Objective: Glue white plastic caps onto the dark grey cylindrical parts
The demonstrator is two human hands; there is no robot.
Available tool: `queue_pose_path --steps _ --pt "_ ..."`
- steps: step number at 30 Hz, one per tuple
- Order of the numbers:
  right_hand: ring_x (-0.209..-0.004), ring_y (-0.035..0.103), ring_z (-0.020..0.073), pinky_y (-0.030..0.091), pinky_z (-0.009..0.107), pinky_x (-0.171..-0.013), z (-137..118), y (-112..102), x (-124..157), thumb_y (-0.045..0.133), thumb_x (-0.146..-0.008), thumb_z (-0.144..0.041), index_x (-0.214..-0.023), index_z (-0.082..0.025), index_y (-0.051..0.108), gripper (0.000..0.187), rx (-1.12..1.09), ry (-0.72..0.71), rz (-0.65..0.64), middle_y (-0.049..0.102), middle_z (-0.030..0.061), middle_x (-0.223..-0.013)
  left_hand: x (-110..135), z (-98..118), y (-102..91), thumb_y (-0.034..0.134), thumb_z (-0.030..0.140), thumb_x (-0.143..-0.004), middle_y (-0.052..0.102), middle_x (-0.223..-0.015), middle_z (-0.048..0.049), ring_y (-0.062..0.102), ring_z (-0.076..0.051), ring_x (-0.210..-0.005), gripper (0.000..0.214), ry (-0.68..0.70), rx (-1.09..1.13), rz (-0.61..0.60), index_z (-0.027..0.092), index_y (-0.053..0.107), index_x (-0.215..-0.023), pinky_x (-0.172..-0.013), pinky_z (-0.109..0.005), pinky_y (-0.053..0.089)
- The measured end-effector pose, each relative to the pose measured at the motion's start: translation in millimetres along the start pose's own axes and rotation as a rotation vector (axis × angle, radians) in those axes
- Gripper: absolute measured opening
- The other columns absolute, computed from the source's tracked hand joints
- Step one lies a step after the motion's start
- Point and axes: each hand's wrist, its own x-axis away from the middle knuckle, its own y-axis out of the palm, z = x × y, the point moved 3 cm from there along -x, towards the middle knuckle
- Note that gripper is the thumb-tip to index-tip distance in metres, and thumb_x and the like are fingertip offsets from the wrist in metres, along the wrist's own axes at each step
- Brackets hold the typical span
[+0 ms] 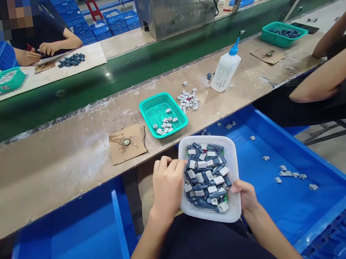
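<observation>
Over my lap is a white perforated plastic basket [233, 155], tilted slightly and filled with dark blue plastic pieces and small white block-like pieces [209, 175]. My right hand [247, 196] grips its lower right side, thumb over the rim. At the left side, my left hand [169, 185] is closed against the rim with its fingers bent; the fingertips are partly hidden. Just beyond, a green basket [145, 112] on the bench holds several white pieces [165, 126]. A loose pile of white pieces [189, 100] lies beside it.
A glue-type bottle [225, 70] with a blue tip and a cardboard piece with a round metal part [126, 142] are on the bench [68, 161]. Blue bins [325, 206] stand below, one with scattered white pieces. A co-worker's arm [328, 69] is at right; another person sits across the green conveyor [123, 72].
</observation>
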Motion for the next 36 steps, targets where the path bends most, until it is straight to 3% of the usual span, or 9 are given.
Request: queue_pose_path --steps 5,8,14,20,28,36 --pt "-0.092 0.064 0.0334 0.049 0.051 -0.085 0.1 3.9 2.0 0.050 -0.042 -0.015 -0.116 -0.024 0.056 0.074 0.005 0.006 0.009 0.072 0.0014 -0.090 -2.8 10.7 12.1 0.055 0.017 -0.086 0.068 -0.082 -0.0020 0.049 -0.020 -0.076 0.009 -0.040 0.050 -0.059 0.018 0.062 -0.091 -0.065 -0.037 0.037" --pt "-0.091 0.064 0.0341 0.050 0.052 -0.082 2.4 6.6 2.0 0.049 -0.043 -0.017 -0.114 -0.025 0.057 0.071 0.039 0.011 -0.002 0.072 0.0019 -0.088 -7.4 13.4 18.7 0.051 0.018 -0.088 0.068 -0.085 -0.0010 0.050 -0.019 -0.076 0.012 -0.051 0.109 -0.029 0.018 0.062 -0.093 -0.067 -0.036 0.038" --pt "-0.092 0.064 0.0334 0.052 0.050 -0.080 4.1 6.1 0.9 0.051 -0.043 -0.014 -0.113 -0.026 0.057 0.072 0.034 0.023 0.011 0.071 0.0011 -0.089 -21.7 11.2 26.5 0.050 0.016 -0.088 0.066 -0.093 0.0004 0.053 -0.018 -0.083 0.012 0.094 0.117 0.023 0.018 0.060 -0.094 -0.070 -0.033 0.040" --pt "-0.091 0.065 0.0323 0.052 0.047 -0.081 7.3 0.7 -2.5 0.051 -0.042 -0.012 -0.110 -0.024 0.060 0.069 0.024 0.020 -0.002 0.072 0.0007 -0.090 -28.5 -1.7 35.7 0.062 0.017 -0.080 0.060 -0.081 -0.0018 0.049 -0.020 -0.075 0.010 0.009 -0.024 0.005 0.019 0.061 -0.090 -0.065 -0.033 0.038" --pt "-0.086 0.066 0.0319 0.054 0.044 -0.074 8.8 -7.8 -3.9 0.050 -0.043 -0.011 -0.105 -0.021 0.062 0.064 0.036 0.008 -0.051 0.072 0.0006 -0.082 -11.2 -7.1 41.1 0.056 0.016 -0.084 0.058 -0.070 -0.0015 0.046 -0.017 -0.069 0.007 0.274 0.002 0.075 0.017 0.062 -0.080 -0.060 -0.031 0.034" --pt "-0.085 0.065 0.0306 0.054 0.039 -0.065 11.9 -8.6 -4.0 0.050 -0.043 -0.012 -0.108 -0.021 0.060 0.066 0.046 0.042 -0.081 0.071 0.0021 -0.088 -1.3 -12.9 36.7 0.059 0.013 -0.082 0.060 -0.069 -0.0014 0.043 -0.016 -0.066 0.004 0.301 0.027 0.091 0.016 0.062 -0.081 -0.058 -0.031 0.033"
